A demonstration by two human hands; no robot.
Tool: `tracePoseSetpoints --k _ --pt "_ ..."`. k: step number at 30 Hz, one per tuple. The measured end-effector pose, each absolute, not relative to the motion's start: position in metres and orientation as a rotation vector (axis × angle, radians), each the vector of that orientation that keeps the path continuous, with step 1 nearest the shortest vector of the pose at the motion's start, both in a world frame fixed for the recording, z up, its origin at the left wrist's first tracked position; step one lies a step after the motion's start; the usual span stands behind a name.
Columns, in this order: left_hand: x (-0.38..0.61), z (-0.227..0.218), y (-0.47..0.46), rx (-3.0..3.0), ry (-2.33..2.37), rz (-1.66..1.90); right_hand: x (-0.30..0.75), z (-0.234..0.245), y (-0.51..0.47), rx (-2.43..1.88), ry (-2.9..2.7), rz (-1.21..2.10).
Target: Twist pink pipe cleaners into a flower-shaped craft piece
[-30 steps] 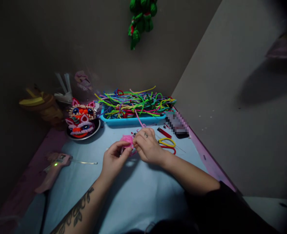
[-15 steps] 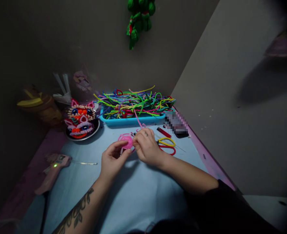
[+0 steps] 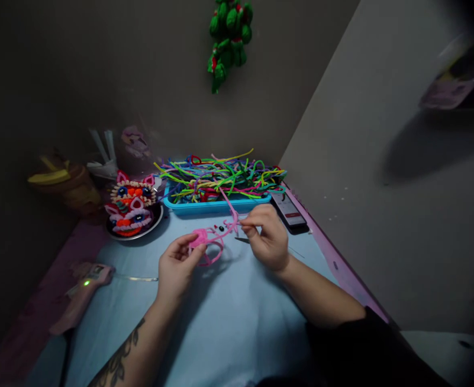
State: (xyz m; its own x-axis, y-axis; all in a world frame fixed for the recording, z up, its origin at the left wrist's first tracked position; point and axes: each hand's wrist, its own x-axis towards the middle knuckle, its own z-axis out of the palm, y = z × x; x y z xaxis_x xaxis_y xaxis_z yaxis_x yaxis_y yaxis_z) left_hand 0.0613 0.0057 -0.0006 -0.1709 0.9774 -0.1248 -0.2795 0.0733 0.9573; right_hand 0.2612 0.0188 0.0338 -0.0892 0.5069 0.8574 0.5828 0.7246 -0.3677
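My left hand (image 3: pixel 180 260) pinches a coiled piece of pink pipe cleaner (image 3: pixel 199 238), thumb in front and fingers behind. From it a thin loop hangs to the right. One pink strand (image 3: pixel 223 235) stretches from the coil toward my right hand (image 3: pixel 267 236), whose thumb and fingers are closed on its end. Just left of those fingertips, more pink pipe cleaner (image 3: pixel 229 204) slants down from the tray. Small black and red bits (image 3: pixel 221 228) lie on the table below. A dark pointed blade tip (image 3: pixel 242 239) shows beside my right hand, the rest hidden.
A blue tray (image 3: pixel 221 206) heaped with colourful pipe cleaners stands at the back. Left of it, a dark bowl (image 3: pixel 159 221) holds fuzzy animal-face figures. A pink glue gun (image 3: pixel 79 298) with a green light lies at left. At right lies a phone (image 3: pixel 290 212).
My right hand has moved right, away from my left hand, drawing out the pink strand between them. The pink piece has turned, showing its loop. My right hand now covers the scissors' handles.
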Motion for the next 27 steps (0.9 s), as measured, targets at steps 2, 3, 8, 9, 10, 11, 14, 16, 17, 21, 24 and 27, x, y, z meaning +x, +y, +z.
tracePoseSetpoints --k 2,3,8,9,10,11,14,16,17,21,24,27 --pt "0.060 -0.001 0.008 0.740 1.118 1.387 0.272 0.041 0.025 -0.857 -1.840 -0.034" --pt "0.059 -0.001 0.009 0.698 1.093 1.385 0.276 0.043 0.028 -0.890 -1.890 -0.023" --pt "0.059 0.002 0.008 0.617 1.015 1.359 0.279 0.027 0.046 -1.140 -2.085 -0.054" --pt "0.060 0.002 0.007 0.624 1.000 1.332 0.277 0.023 0.048 -1.135 -2.094 -0.050" --pt "0.060 0.003 0.005 0.632 0.985 1.301 0.276 0.018 0.049 -1.118 -2.081 -0.047" --pt "0.060 0.004 0.004 0.637 0.969 1.274 0.275 0.015 0.050 -1.091 -2.062 -0.044" --pt "0.059 0.008 0.002 0.624 0.915 1.236 0.277 0.013 0.053 -1.047 -1.973 -0.097" --pt "0.059 0.012 0.001 0.596 0.888 1.239 0.283 0.013 0.056 -1.075 -1.910 -0.181" --pt "0.058 0.013 0.001 0.583 0.880 1.243 0.287 0.014 0.058 -1.100 -1.888 -0.219" --pt "0.057 0.015 0.002 0.545 0.861 1.266 0.299 0.016 0.067 -1.189 -1.849 -0.249" --pt "0.057 0.012 0.005 0.517 0.862 1.292 0.300 0.024 0.063 -1.162 -1.749 -0.113" --pt "0.057 0.007 0.009 0.501 0.869 1.321 0.296 0.037 0.049 -1.148 -1.534 0.181"
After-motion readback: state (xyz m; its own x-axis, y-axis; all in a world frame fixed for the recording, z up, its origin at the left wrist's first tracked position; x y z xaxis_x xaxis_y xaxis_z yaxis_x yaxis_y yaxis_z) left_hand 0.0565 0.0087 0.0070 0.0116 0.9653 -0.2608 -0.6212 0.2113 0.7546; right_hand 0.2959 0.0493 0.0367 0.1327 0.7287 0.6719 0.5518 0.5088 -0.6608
